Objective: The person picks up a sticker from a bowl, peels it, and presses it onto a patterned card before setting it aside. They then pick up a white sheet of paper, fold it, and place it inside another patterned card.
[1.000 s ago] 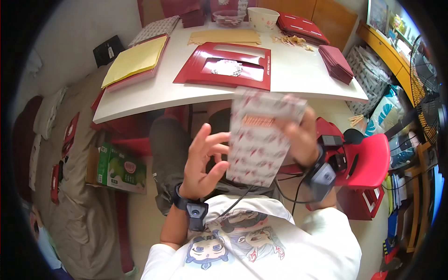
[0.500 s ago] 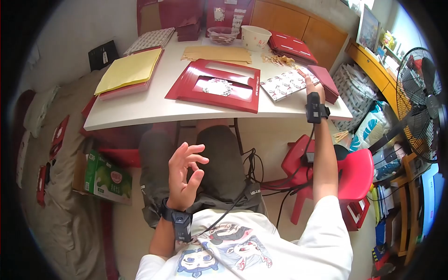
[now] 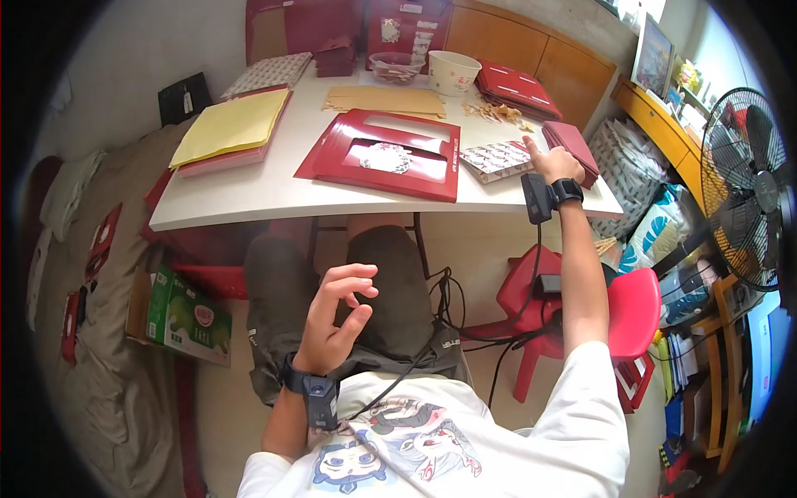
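My left hand (image 3: 332,319) is raised over my lap, its fingers loosely bent and apart with nothing in them. At the table's right front, my right hand (image 3: 556,163) is closed at the right end of a white patterned card (image 3: 496,159). Its thumb points up along the card's far corner, and the curled fingers are partly hidden. Beside that hand lies a stack of dark red cards (image 3: 573,149). A red window folder (image 3: 383,153) with a white floral patch lies flat to the left of the patterned card.
Yellow sheets (image 3: 228,129) are piled at the table's left. Behind are brown cardboard strips (image 3: 384,100), a clear bowl (image 3: 395,68), a white tub (image 3: 453,73) and red packets (image 3: 516,87). A red stool (image 3: 631,311) and fan (image 3: 747,191) stand right; cables hang below.
My right hand has turned and come slightly toward me, its thumb now pointing up. The patterned card has shifted and tilted under it. My left hand is almost still.
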`<state>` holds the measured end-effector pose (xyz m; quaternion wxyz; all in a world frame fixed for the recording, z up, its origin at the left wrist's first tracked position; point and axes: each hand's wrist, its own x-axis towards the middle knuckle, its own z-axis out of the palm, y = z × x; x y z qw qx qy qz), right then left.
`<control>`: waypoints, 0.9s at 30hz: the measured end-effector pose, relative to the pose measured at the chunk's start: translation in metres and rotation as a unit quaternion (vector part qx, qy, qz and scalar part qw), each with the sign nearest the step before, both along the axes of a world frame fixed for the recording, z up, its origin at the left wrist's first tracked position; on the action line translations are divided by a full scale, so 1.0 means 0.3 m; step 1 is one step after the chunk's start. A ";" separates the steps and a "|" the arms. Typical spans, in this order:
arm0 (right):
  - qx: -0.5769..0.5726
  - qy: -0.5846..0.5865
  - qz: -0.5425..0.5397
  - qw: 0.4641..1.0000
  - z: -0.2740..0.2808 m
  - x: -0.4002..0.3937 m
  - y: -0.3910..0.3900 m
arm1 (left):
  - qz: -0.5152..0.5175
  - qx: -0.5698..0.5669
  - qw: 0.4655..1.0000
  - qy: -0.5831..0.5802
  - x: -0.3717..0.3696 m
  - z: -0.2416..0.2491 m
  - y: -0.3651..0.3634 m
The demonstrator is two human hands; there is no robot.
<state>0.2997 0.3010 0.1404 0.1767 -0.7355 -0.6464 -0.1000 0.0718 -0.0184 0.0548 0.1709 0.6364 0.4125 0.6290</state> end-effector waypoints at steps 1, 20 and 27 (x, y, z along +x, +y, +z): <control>0.001 0.001 0.001 1.000 0.002 -0.004 0.009 | -0.009 0.000 1.000 0.005 0.004 0.004 -0.002; -0.087 0.467 0.595 0.648 -0.046 -0.187 -0.572 | 0.015 0.024 0.999 0.039 0.034 0.082 0.034; -0.215 0.469 0.718 0.467 -0.138 -0.258 -0.742 | 0.088 0.076 0.991 0.066 0.019 0.128 0.026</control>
